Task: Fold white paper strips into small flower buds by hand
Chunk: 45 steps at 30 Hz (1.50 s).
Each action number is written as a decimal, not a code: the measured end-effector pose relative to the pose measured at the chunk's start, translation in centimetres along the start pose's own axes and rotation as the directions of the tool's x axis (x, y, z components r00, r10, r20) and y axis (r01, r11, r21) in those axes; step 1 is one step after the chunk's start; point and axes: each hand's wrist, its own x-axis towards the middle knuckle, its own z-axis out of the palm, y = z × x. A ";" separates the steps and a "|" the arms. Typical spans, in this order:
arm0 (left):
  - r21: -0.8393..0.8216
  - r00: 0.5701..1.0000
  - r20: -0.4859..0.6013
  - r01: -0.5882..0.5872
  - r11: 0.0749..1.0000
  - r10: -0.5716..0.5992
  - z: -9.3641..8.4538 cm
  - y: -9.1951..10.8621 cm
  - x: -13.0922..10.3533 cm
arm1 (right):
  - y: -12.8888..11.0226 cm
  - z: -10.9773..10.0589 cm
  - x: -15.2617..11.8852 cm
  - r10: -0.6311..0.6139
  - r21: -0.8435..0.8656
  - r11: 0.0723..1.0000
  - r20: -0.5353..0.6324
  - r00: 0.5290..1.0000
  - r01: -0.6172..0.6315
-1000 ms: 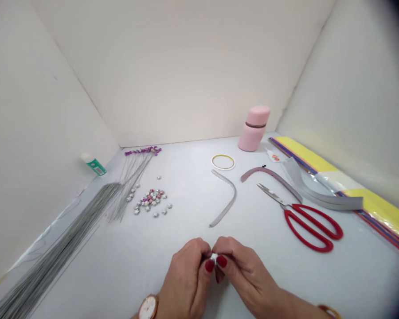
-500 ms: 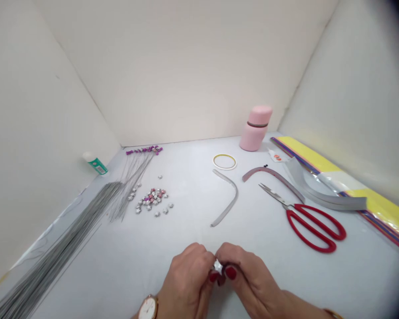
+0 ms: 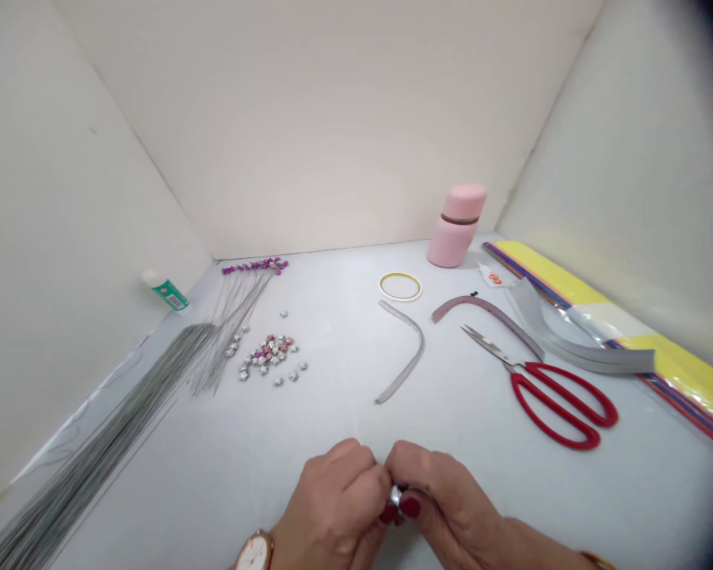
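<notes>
A small silver folded paper star point(image 3: 395, 495) sits pinched between the fingertips of both hands near the lower edge of the view. My left hand point(image 3: 341, 499) is closed on it from the left, thumb and bent forefinger pressed against it. From the right, my right hand point(image 3: 443, 491) grips it too, the red thumbnail lying over its lower part. Fingers hide most of the star. Beyond the hands, a curved clear-grey strip point(image 3: 419, 348) lies on the table. Further left is a pile of small silver, pink and purple stars point(image 3: 270, 352).
Red-handled scissors point(image 3: 516, 366) lie at right, beside a pinkish strip point(image 3: 493, 309) and yellow packaged sheets point(image 3: 547, 273). A pink flask point(image 3: 455, 229) and tape roll point(image 3: 400, 286) stand behind. At left are thin wires point(image 3: 124, 419), purple-tipped stems point(image 3: 255, 267) and a glue stick point(image 3: 166, 291).
Both hands have drawn closer together and slightly lower. The star has turned between the fingers, and less of it shows now. The view has shifted slightly.
</notes>
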 end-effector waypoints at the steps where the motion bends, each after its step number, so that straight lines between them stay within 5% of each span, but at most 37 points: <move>1: -0.032 1.000 -0.007 0.009 0.999 -0.010 0.0 0.1 0.0 | -0.1 0.0 -0.1 0.010 0.027 1.000 0.009 1.000 -0.010; 8: -0.187 0.995 -0.010 0.092 0.978 -0.096 0.2 0.5 0.2 | -0.7 -0.2 -0.4 0.086 0.203 0.974 0.053 0.995 -0.096; 13: -0.239 0.996 -0.073 0.024 0.971 -0.043 0.8 -0.3 -0.1 | -0.1 0.1 -0.2 0.136 0.332 0.929 0.099 0.986 -0.161; 19: -0.335 0.953 0.150 0.299 0.893 -0.263 0.3 0.1 0.0 | 0.7 0.6 0.1 0.218 0.391 0.894 0.044 0.975 -0.217; 23: -0.232 0.944 -0.019 0.315 0.920 -0.328 0.4 0.3 -0.4 | 0.8 1.0 -0.2 0.286 0.325 0.908 -0.021 0.958 -0.264; 35: -0.156 0.972 -0.052 0.219 0.963 -0.230 0.7 0.4 -0.3 | 0.3 0.8 -0.1 0.174 0.126 0.977 -0.004 0.985 -0.172; 41: -0.152 0.985 -0.107 0.119 0.981 -0.136 1.3 0.1 -0.8 | 0.3 -0.1 0.2 0.023 0.012 1.000 0.045 0.999 -0.024; 45: -0.158 0.983 -0.075 0.156 0.975 -0.170 1.7 -0.2 -1.3 | 0.6 0.0 0.0 -0.022 -0.022 0.999 0.044 0.999 0.023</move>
